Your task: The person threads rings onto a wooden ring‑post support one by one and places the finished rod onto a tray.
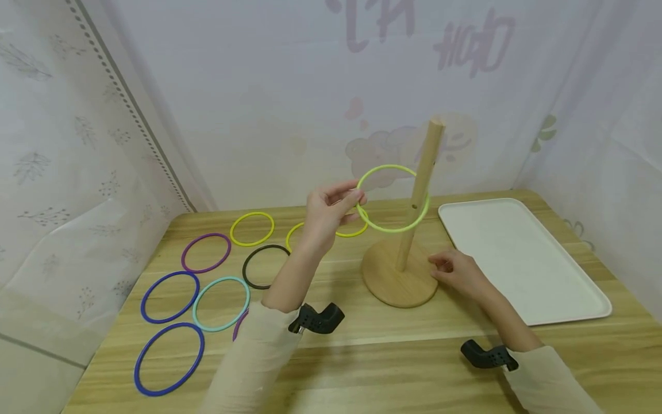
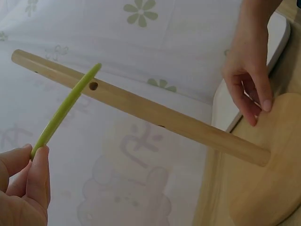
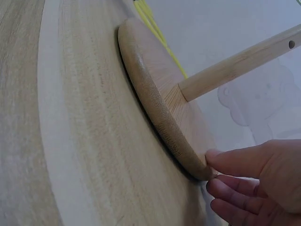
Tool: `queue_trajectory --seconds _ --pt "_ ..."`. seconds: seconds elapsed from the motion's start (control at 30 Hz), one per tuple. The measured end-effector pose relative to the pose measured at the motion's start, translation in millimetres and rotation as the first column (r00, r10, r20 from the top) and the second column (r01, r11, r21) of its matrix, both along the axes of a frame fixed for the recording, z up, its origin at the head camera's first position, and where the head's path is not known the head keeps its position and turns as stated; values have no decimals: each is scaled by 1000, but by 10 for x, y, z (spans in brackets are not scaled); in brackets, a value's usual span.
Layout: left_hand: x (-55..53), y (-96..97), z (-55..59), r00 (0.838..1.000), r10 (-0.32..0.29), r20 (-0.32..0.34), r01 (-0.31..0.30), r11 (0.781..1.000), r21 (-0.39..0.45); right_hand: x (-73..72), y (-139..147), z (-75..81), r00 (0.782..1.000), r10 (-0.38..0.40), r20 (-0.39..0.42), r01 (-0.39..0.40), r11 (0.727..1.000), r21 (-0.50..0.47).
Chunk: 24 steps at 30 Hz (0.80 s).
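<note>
Pale sleeves (image 1: 248,356) come nearest to us, one at seven o'clock, one at five; beyond them the person's left hand (image 1: 330,214) pinches a light green ring (image 2: 62,113) between thumb and fingers, at the ring's own nine o'clock; the ring hangs in the air, well above the bench (image 1: 383,368), and the wooden post (image 1: 428,155) seems to pass through it, though I would not swear it is looped rather than merely held in front; the right hand (image 1: 455,270) is narrow, its thumb on top of the round base (image 1: 398,287) and its fingers at the edge, pinching it at three o'clock.

To my eye, the step in hand is fitting this ring over the post while the right hand steadies the base; next would come a straight lowering, which asks for the ring to be kept fairly level so it does not snag on the wood, then a letting-go low down; other rings (image 1: 137,368) in blue, purple, turquoise, black and yellow lie from eight to eleven o'clock of the post, presumably for later; a white tray (image 1: 522,264) lies flat near three o'clock.
</note>
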State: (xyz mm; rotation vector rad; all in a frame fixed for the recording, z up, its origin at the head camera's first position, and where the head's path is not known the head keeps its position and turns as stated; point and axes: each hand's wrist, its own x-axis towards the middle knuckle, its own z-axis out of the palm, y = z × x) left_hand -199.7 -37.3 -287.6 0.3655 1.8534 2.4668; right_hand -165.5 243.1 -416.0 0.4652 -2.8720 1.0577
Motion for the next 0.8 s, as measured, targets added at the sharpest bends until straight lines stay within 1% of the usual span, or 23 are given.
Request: queue_trajectory --seconds 0.1,0.17,0.37,0.47,0.67,0.8 --pt "-1 6 -78 999 -12 39 12 1000 4 1 20 -13 999 -21 24 22 1000 -5" --pt "-1 2 -134 997 -20 70 20 1000 3 -2 23 -29 999 -32 24 32 999 -17" --pt "-15 -49 -342 989 -27 144 34 998 -52 -32 0 -70 1000 -17 24 18 998 -53" --pt "-36 -66 -454 986 -31 166 45 996 -81 -44 -3 -81 1000 -9 27 10 999 -50" --pt "-89 -58 -662 976 -42 212 67 992 -109 -41 15 -76 999 -24 30 26 999 -39" --pt "-135 -44 -824 969 -43 245 79 987 -139 -36 36 -75 999 -24 25 25 999 -44"
